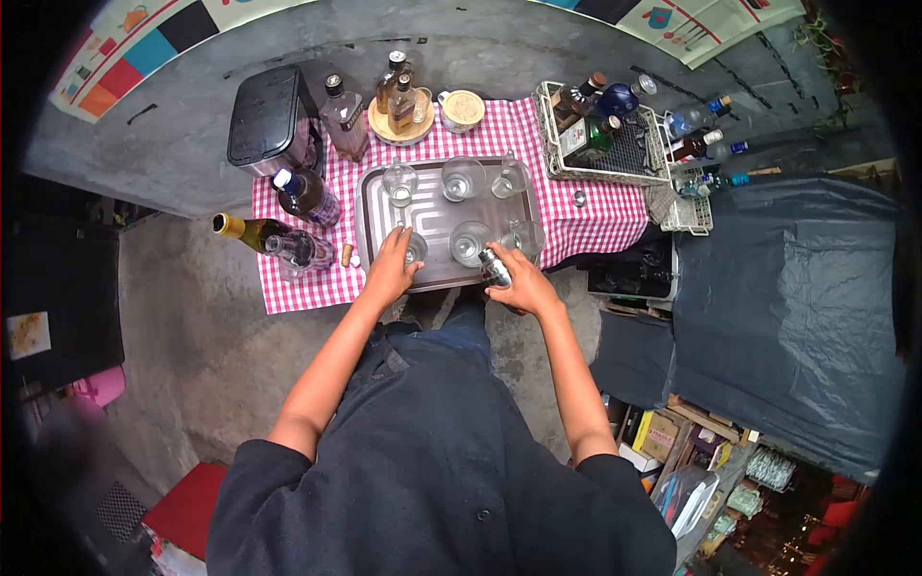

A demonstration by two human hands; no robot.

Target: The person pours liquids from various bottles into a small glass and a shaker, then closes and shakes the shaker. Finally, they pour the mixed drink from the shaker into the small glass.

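Note:
On a metal tray [447, 213] stand several clear glasses, some with handles. My left hand [389, 274] is at the tray's front left, its fingers and thumb curved around the side of a clear glass [416, 248]. At the front right, my right hand [526, 286] is closed on a small shiny metal shaker [495, 268], held tilted at the tray's front edge. Just left of the shaker is another clear glass [470, 244], and a glass mug [524, 238] stands beyond my right fingers. Three more glasses, one of them a glass cup [464, 180], make up the back row.
A red checkered cloth [586, 206] covers the table. Bottles, including a green wine bottle [252, 231], stand at the left by a black bin [269, 120]. A round wooden board [401, 127] holds small bottles. At the right, a wire basket [607, 176] holds more bottles.

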